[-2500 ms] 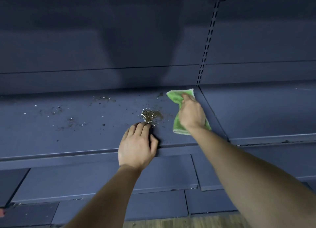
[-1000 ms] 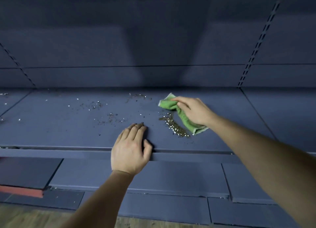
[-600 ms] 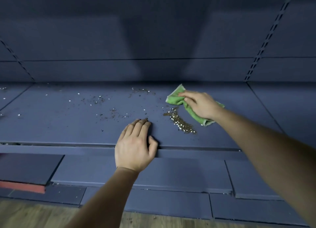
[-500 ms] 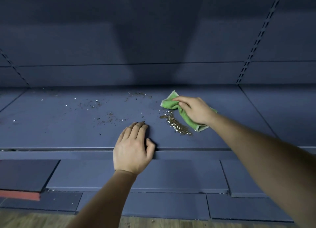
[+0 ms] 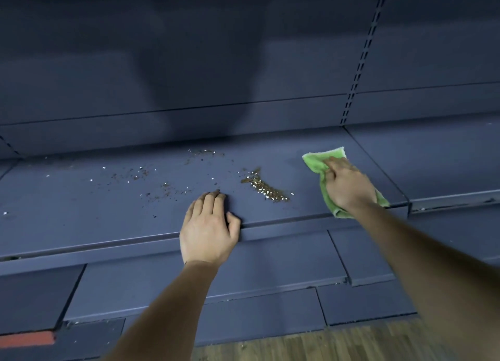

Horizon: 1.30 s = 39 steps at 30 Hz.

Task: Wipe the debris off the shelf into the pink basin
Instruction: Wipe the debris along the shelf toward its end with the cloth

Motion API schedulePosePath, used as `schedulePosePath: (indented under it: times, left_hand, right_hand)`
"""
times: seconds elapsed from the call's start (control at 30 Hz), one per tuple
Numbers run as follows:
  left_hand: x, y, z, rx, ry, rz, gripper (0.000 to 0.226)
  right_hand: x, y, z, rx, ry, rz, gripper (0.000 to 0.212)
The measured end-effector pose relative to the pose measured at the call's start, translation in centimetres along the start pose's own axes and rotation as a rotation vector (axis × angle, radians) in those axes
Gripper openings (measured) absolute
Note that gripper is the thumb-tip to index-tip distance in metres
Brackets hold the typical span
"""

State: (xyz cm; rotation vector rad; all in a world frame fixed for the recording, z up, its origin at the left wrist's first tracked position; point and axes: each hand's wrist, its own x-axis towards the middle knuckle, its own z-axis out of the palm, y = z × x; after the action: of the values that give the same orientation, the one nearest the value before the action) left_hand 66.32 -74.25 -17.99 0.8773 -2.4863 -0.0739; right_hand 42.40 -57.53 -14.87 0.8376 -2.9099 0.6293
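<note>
A dark blue metal shelf (image 5: 81, 214) runs across the view. A line of brown and shiny debris (image 5: 266, 188) lies near its middle, with finer crumbs (image 5: 162, 179) scattered to the left. My right hand (image 5: 347, 186) presses a green cloth (image 5: 318, 161) flat on the shelf, to the right of the debris line and apart from it. My left hand (image 5: 208, 229) rests palm down on the shelf's front edge, fingers together, holding nothing. No pink basin is in view.
Lower shelves (image 5: 270, 266) step out below the front edge. A slotted upright (image 5: 359, 63) rises at the back right. A wooden floor (image 5: 324, 344) shows at the bottom. A red-pink strip (image 5: 27, 339) sits at the bottom left.
My right hand has slid the green cloth to the right, away from the debris line, towards the shelf's right end. My left hand stays on the front edge.
</note>
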Motion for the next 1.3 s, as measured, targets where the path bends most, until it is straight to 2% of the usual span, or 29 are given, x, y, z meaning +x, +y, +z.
schedulePosePath:
  times: [0.17, 0.43, 0.57, 0.7, 0.87, 1.07, 1.2, 1.3]
  left_hand:
    - [0.1, 0.1, 0.2, 0.007, 0.017, -0.003, 0.045]
    - [0.1, 0.0, 0.1, 0.024, -0.01, 0.006, 0.044]
    - [0.3, 0.0, -0.6, 0.02, -0.053, -0.01, 0.045]
    - [0.6, -0.5, -1.6, -0.021, -0.075, -0.007, 0.047]
    - [0.2, -6.3, -3.0, -0.037, -0.042, -0.025, 0.049]
    - [-0.5, -14.6, -4.2, -0.007, 0.037, -0.037, 0.045]
    - [-0.6, -15.9, -4.1, -0.027, 0.072, 0.039, 0.04]
    - [-0.6, -15.7, -3.8, -0.037, 0.078, 0.028, 0.036]
  right_hand:
    - [-0.6, -3.0, 2.1, -0.032, 0.043, 0.064, 0.049]
    - [-1.6, -12.1, 4.8, 0.135, 0.023, -0.035, 0.047]
    - [-1.5, -11.4, 2.5, 0.252, 0.073, 0.043, 0.037]
    - [-1.4, -8.3, 2.1, 0.069, 0.032, 0.038, 0.04]
    - [-1.2, -9.4, 4.3, -0.059, 0.011, 0.026, 0.051]
    - [-1.8, -12.7, 5.5, -0.05, 0.052, 0.041, 0.048]
    - [-1.8, -15.1, 6.5, -0.04, 0.068, 0.062, 0.048]
    - [-2.0, -16.7, 7.1, -0.036, 0.066, 0.057, 0.047]
